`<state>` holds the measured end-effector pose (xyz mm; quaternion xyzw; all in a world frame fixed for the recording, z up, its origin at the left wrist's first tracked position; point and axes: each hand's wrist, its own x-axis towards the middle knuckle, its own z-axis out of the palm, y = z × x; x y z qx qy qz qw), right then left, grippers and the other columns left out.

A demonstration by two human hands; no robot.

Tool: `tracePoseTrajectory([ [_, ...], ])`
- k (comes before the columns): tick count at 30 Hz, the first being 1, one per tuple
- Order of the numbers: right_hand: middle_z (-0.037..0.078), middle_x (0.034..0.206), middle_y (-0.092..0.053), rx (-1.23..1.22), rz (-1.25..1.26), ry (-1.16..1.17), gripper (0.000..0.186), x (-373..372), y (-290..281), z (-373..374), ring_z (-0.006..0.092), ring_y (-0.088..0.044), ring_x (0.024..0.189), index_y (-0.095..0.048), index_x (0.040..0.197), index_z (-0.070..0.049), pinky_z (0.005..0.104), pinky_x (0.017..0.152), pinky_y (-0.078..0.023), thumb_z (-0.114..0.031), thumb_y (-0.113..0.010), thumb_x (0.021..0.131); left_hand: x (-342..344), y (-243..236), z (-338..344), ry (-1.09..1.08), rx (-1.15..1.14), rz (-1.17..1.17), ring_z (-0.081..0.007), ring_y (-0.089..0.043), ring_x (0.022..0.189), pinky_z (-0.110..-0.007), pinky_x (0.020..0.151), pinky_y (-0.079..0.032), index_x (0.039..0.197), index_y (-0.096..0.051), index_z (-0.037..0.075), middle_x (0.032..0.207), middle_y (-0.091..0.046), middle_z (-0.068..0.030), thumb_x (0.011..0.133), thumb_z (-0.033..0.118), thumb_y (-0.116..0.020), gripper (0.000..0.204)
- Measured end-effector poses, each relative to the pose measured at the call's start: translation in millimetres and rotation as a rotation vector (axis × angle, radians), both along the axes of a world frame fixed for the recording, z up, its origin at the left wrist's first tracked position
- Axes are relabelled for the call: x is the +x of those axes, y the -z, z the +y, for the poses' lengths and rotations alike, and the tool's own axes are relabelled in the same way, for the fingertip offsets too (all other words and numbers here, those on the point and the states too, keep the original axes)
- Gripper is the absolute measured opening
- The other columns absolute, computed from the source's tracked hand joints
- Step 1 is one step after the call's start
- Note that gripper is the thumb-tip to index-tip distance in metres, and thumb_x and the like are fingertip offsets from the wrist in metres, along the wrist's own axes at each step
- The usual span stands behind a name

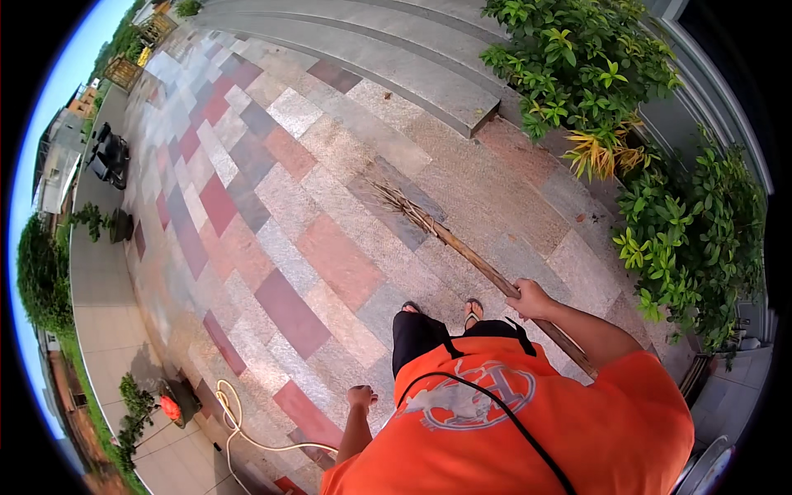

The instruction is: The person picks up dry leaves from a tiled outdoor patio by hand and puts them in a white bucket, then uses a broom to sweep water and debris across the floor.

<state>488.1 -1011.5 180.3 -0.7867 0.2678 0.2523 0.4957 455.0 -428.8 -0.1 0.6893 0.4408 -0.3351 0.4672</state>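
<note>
My right hand (532, 300) is wrapped round the wooden handle of a twig broom (478, 262). The handle slants from beside my right side up and to the left, and its thin twig bristles (400, 200) fan out over the paving ahead of my feet. My left hand (361, 397) hangs low at my left side, away from the broom. Its fingers are curled in, and I see nothing in them. Under the bristles lie grey and tan stone slabs (388, 157).
Grey stone steps (412, 78) rise at the far right of the paving. Leafy bushes (693, 231) line the right side. A cream hose (239, 421) and potted plants (177, 400) stand along the left wall (103, 330), with a black scooter (109, 157) farther off.
</note>
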Motion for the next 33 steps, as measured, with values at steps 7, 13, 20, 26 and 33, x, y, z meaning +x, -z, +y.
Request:
tracePoseTrajectory([
  [7, 0.024, 0.074, -0.065, -0.353, -0.225, -0.122, 0.022, 175, 43, 23, 0.0312, -0.069, 0.06, -0.064, 0.086, 0.005, 0.0437, 0.057, -0.054, -0.016, -0.069, 0.082, 173, -6, -41, 1.276, 0.084, -0.151, -0.0261, -0.07, 0.079, -0.04, 0.067, -0.054, 0.089, -0.073, 0.0, 0.085, -0.072, -0.0154, 0.08, 0.019, -0.069, 0.021],
  [13, 0.031, 0.087, -0.067, -0.325, -0.183, -0.054, 0.027, 346, 72, 103, 0.046, -0.067, 0.087, -0.065, 0.089, 0.007, 0.0496, 0.079, -0.054, -0.019, -0.064, 0.081, 421, -25, -10, 0.404, -0.1, -0.325, -0.0205, -0.069, 0.066, -0.029, 0.057, -0.056, 0.113, -0.06, -0.007, 0.086, -0.069, -0.0153, 0.093, 0.01, -0.058, 0.026],
  [20, 0.027, 0.112, -0.065, -0.177, -0.053, 0.063, 0.028, 568, 106, 119, 0.0408, -0.064, 0.107, -0.062, 0.109, 0.002, 0.0479, 0.088, -0.053, -0.014, -0.061, 0.085, 582, -84, 2, 0.28, -0.05, -0.392, -0.0221, -0.067, 0.069, -0.031, 0.06, -0.056, 0.112, -0.057, -0.008, 0.092, -0.065, -0.0162, 0.095, 0.006, -0.053, 0.023],
  [26, 0.023, 0.108, -0.068, -0.078, -0.027, 0.334, 0.031, 637, 139, 122, 0.0377, -0.068, 0.1, -0.061, 0.115, -0.002, 0.0467, 0.081, -0.057, -0.016, -0.061, 0.087, 585, -74, 11, 0.923, 0.011, -0.142, -0.0212, -0.069, 0.07, -0.032, 0.061, -0.055, 0.102, -0.063, -0.009, 0.08, -0.068, -0.0147, 0.092, 0.01, -0.059, 0.021],
  [33, 0.01, 0.068, -0.063, -0.008, -0.01, 0.677, 0.063, 544, 147, 176, 0.0184, -0.055, 0.039, -0.043, 0.149, -0.015, 0.0346, 0.037, -0.046, -0.011, -0.059, 0.088, 705, -18, 64, 1.466, 0.0, -0.129, -0.028, -0.072, 0.081, -0.041, 0.07, -0.054, 0.096, -0.073, -0.003, 0.088, -0.074, -0.018, 0.086, 0.026, -0.064, 0.032],
])
